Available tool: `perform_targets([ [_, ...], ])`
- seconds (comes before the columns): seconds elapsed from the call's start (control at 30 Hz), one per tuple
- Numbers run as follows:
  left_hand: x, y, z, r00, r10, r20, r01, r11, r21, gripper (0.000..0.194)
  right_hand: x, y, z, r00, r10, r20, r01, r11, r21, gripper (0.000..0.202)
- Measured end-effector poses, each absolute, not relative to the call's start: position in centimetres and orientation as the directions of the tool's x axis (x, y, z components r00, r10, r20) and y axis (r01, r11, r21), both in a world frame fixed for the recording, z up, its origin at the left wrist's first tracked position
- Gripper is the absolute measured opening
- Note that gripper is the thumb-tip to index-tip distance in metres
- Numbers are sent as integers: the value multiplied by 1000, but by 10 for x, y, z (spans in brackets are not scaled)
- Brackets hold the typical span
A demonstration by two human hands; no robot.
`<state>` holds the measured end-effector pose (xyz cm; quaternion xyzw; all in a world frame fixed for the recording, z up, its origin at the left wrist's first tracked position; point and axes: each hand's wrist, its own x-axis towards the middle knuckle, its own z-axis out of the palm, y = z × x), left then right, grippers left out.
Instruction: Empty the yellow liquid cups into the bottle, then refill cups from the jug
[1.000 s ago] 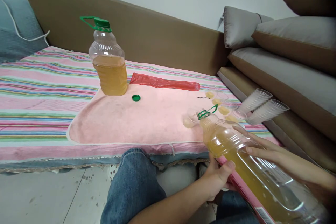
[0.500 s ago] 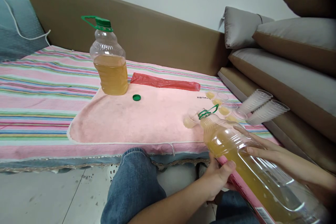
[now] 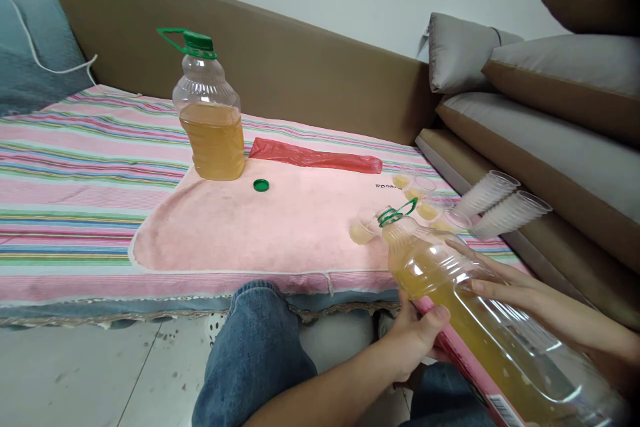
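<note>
A large clear bottle [image 3: 465, 307] of yellow liquid lies tilted, its open mouth with a green ring over a plastic cup [image 3: 361, 232] holding some yellow liquid. My left hand [image 3: 423, 333] grips the bottle from below, near its pink label. Against the far side, partly seen through the clear plastic, my right hand [image 3: 493, 280] is wrapped round it. Several cups with yellow liquid [image 3: 427, 211] stand behind the bottle's neck. A capped bottle [image 3: 215, 140] is upright at the left, and a green cap [image 3: 261, 185] lies on the pink cloth [image 3: 240, 233].
Two stacks of clear cups [image 3: 510, 213] lean at the right beside piled grey-brown cushions [image 3: 560, 120]. A red plastic bag [image 3: 315, 156] lies behind the cloth. My knee [image 3: 255, 347] is at the striped bed's front edge.
</note>
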<state>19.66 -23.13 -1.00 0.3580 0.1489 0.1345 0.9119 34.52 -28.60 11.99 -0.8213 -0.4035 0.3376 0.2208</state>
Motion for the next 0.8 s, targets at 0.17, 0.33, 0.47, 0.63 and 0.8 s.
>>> perform_targets([
  [0.17, 196, -232, -9, 919, 349, -183, -134, 713, 688, 104, 347, -287, 119, 440, 801, -406, 499, -594, -631, 100],
  [0.33, 196, -231, -9, 920, 352, -174, -139, 707, 693, 105, 346, -286, 119, 433, 804, -408, 504, -591, -630, 100],
  [0.47, 196, -231, -9, 920, 352, -175, -141, 711, 689, 105, 345, -286, 120, 434, 797, -420, 494, -600, -629, 103],
  [0.63, 196, -232, -10, 919, 353, -174, -143, 713, 687, 102, 348, -286, 118, 420, 804, -421, 499, -592, -633, 102],
  [0.8, 194, -231, -7, 922, 347, -174, -138, 711, 690, 106, 349, -287, 118, 421, 804, -419, 501, -592, -632, 101],
])
